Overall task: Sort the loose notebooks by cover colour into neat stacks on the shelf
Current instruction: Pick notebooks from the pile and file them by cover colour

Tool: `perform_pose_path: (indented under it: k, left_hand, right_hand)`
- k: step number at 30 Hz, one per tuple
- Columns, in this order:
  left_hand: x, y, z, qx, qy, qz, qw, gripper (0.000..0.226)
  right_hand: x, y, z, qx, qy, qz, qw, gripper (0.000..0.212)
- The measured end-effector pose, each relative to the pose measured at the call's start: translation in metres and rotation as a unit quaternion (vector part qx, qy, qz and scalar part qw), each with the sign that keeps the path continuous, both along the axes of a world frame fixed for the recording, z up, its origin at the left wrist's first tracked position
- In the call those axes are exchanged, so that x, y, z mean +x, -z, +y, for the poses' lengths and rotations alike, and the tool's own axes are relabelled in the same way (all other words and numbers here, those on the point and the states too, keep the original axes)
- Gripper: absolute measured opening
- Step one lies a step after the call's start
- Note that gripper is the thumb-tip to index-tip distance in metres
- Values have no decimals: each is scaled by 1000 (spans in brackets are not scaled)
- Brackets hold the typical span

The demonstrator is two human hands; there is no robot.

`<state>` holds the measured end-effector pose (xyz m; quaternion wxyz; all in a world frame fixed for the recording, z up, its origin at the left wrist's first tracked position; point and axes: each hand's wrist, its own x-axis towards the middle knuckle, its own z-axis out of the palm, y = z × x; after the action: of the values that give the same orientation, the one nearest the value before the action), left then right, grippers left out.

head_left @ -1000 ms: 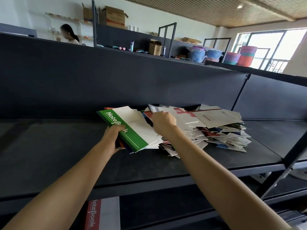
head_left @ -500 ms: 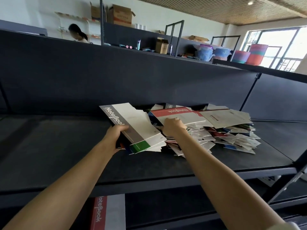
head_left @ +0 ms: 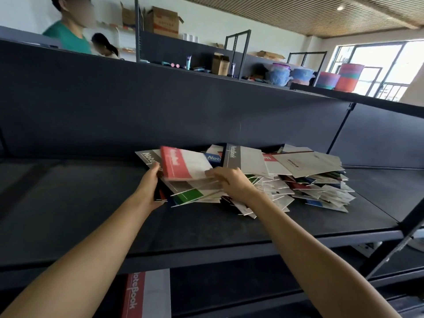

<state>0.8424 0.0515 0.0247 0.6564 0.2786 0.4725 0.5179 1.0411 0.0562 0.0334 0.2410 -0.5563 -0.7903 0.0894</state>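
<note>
Dark matte metal shelf (head_left: 68,203) with a tall dark back panel; slatted ceiling, bright window at far right, two people beyond the panel at upper left. On the racks behind: open brown cardboard boxes (head_left: 164,20), contents not visible, and stacked coloured plastic tubs (head_left: 348,76), insides hidden. Loose heap of thin notebooks (head_left: 298,187) sprawls mid-shelf toward the right, white, red, blue, green and grey covers mixed, a grey-spined one on top near the back panel. Left hand (head_left: 149,189) curled around the near-left edge of a small fanned bundle of notebooks (head_left: 195,193), thumb on top, fingers under; green and grey covers show in it. Red-and-white notebook (head_left: 183,166) lies tilted on top of that bundle, blurred. Right hand (head_left: 231,182) partly closed, fingertips pinching the red-and-white notebook's right edge. Lower shelf below holds another red-spined white notebook (head_left: 146,294) lying flat, partly hidden by the left forearm.
</note>
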Motion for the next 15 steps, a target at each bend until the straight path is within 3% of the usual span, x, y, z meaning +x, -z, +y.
perform_pose_path:
  k: [4,7,11,13,15]
  left_hand:
    - [-4,4,2,1,30,79,996,24]
    - [-4,4,3,-4,29,95,995,24]
    - [-5,8,6,-5,39,83,996,30]
    - [-4,10,8,-4,38,77,996,31]
    - [-3,11,7,-3,37,79,996,28]
  right_hand:
    - [9,3,-4,-88,-86,33,992,31]
    - [14,-8,12,-19,17,48,999,30]
    - [12,-18,32,68,167,-117,977,46]
    - [11,-14,40,1,193,-174,966,56]
    - [10,-7,41,-70,215,-183,957,50]
